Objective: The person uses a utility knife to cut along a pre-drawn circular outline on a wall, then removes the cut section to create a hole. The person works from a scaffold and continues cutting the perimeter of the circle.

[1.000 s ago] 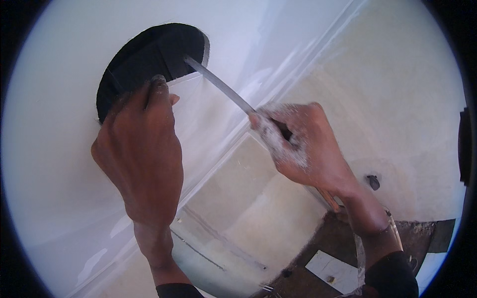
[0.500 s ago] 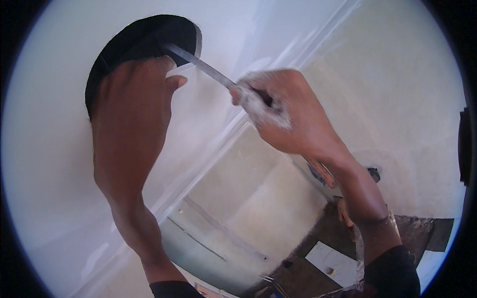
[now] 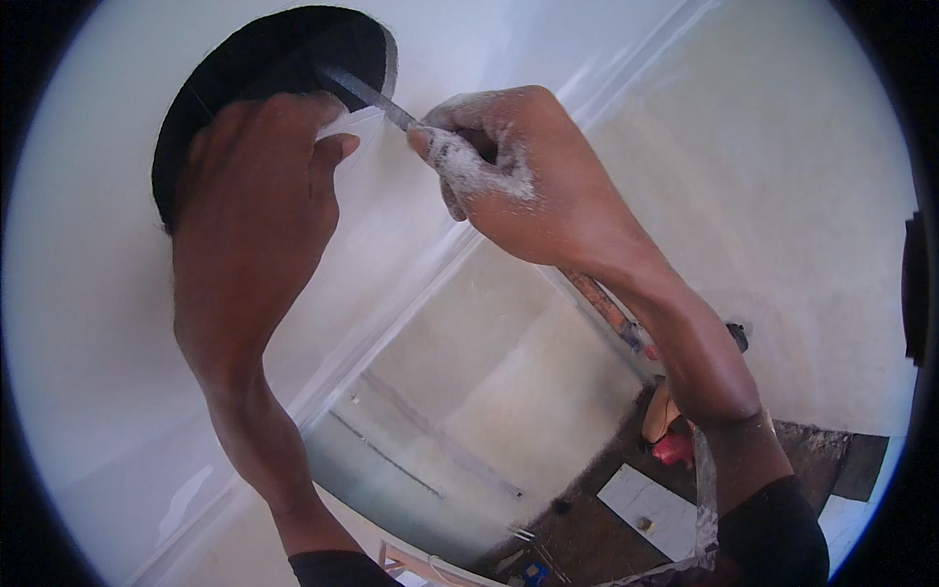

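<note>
A wide round hole (image 3: pixel 259 59), dark inside, is cut in the white ceiling board (image 3: pixel 88 264). My left hand (image 3: pixel 259 196) reaches into it, fingers hooked over the near edge and hidden in the dark. Its thumb stays outside, pressing a white piece of board edge (image 3: pixel 354 122) against the fingers. A thin grey hacksaw blade (image 3: pixel 367 93) is pinched between the thumb and fingers of my right hand (image 3: pixel 504 166). The blade's far end points into the hole, at the right rim. White dust coats my right thumb and forefinger.
A pale wall (image 3: pixel 763 196) meets the ceiling along a diagonal joint. Far below lie a dark floor (image 3: pixel 587 538) and a white board (image 3: pixel 650 514). A reddish-brown bar (image 3: pixel 597 298) and something red (image 3: pixel 673 448) show partly behind my right forearm.
My right hand has moved up and left, and the blade shows shorter between it and the hole. The left hand keeps its hold; the view has shifted slightly.
</note>
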{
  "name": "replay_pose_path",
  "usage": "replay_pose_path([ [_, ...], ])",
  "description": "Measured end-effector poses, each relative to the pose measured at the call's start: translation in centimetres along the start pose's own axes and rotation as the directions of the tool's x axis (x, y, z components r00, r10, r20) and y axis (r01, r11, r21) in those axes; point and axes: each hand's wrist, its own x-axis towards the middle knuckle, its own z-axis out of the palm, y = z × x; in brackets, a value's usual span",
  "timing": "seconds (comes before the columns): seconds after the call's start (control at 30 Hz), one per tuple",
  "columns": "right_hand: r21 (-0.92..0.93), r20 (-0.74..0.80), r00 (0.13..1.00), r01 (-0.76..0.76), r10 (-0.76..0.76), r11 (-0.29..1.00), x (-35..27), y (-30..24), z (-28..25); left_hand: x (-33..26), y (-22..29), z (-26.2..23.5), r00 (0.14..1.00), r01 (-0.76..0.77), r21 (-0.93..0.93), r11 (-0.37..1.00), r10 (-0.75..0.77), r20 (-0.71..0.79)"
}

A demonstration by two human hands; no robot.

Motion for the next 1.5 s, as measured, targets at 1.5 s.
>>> replay_pose_path([
  [1.5, 0.069, -0.059, 0.989, 0.14, -0.136, 0.988, -1.5, 0.8, 1.1, 0.5, -0.7, 0.1, 0.985, -0.088, 0.011, 0.996, 0.089, -0.146],
])
